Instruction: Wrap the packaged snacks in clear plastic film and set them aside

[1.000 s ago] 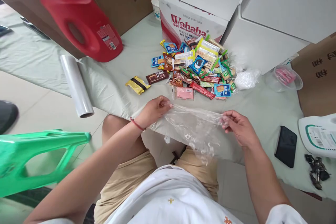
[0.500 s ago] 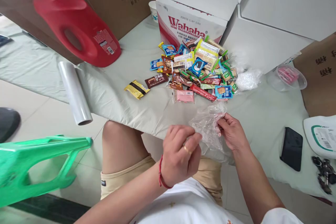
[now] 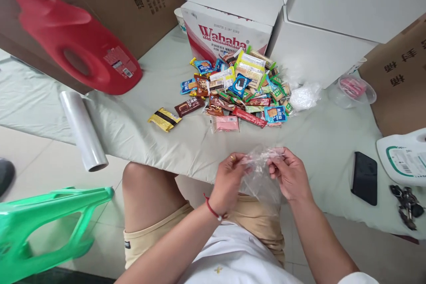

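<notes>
A thin clear plastic bag (image 3: pixel 261 182) hangs over my lap at the table's front edge. My left hand (image 3: pixel 229 179), with a ring and a red cord bracelet, pinches its top edge on one side. Opposite it, my right hand (image 3: pixel 289 173) pinches the same edge between thumb and fingers. Beyond my hands lies a heap of wrapped snacks (image 3: pixel 246 93). Closest to me in that heap is a pink packet (image 3: pixel 226 123). A yellow packet (image 3: pixel 164 119) and a brown packet (image 3: pixel 189 106) lie at its left.
A red jug (image 3: pixel 83 49) and a plastic film roll (image 3: pixel 84 133) are at left, above a green stool (image 3: pixel 56 222). Behind the snacks stands a Wahaha carton (image 3: pixel 229 31). To the right are a black phone (image 3: pixel 364 178), keys (image 3: pixel 406 206), a white bottle (image 3: pixel 404 159) and a plastic cup (image 3: pixel 354 91).
My left hand has come up to the bag and now grips its edge; before, it was a closed hand in front of it. The view has shifted slightly right.
</notes>
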{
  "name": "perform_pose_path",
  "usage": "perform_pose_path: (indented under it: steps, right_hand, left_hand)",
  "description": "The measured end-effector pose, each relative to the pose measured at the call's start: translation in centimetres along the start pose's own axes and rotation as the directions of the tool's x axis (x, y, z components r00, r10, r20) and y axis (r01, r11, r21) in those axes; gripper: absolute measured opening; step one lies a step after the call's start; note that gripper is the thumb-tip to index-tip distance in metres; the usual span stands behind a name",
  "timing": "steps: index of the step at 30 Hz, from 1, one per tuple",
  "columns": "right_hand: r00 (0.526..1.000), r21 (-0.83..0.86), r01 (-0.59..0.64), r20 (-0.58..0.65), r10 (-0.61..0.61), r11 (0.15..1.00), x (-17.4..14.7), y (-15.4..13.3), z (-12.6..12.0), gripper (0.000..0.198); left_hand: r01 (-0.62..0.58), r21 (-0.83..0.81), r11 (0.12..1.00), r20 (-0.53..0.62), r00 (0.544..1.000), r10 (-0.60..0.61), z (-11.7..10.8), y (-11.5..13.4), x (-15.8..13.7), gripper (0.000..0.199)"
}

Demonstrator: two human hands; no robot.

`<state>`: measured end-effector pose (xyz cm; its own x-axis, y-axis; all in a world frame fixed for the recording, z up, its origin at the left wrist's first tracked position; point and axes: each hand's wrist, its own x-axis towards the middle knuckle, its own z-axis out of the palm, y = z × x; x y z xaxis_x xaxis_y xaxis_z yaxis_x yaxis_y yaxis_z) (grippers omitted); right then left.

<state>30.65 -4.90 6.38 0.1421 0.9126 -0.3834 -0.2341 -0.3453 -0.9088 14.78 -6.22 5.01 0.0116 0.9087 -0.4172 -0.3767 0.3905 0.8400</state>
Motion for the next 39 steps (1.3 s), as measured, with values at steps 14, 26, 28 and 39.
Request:
perform_pose_path:
  steps: [14, 26, 28, 39]
  right_hand:
    - [0.992, -0.151, -0.123, -0.008, 0.123, 0.981, 1.6, -1.8, -8.9, 0.042]
    - [0.81, -0.774, 0.213, -0.201, -0.551, 0.596, 2.0, -3.0, -10.8, 0.027]
    - [0.702, -0.828, 0.378, -0.035, -0.711, 0.414, 0.4, -3.5, -9.4, 0.015]
    - [0.607, -0.667, 0.74, 0.609, -0.511, 0.085, 0.9, 0.2, -4.5, 0.025]
  left_hand:
    - [0.038, 0.023, 0.999, -0.262, 0.965, -0.031, -3.5, 2.1, 3.6, 0.022]
    - [0.02, 0.409, 0.912, 0.03, 0.999, -0.035, -3.8, 1.9, 5.0, 0.031]
    - [-0.001, 0.431, 0.902, 0.039, 0.999, -0.017, -3.4, 1.7, 5.3, 0.032]
    - [-0.019, 0.416, 0.909, -0.017, 0.999, 0.029, -2.7, 1.3, 5.6, 0.019]
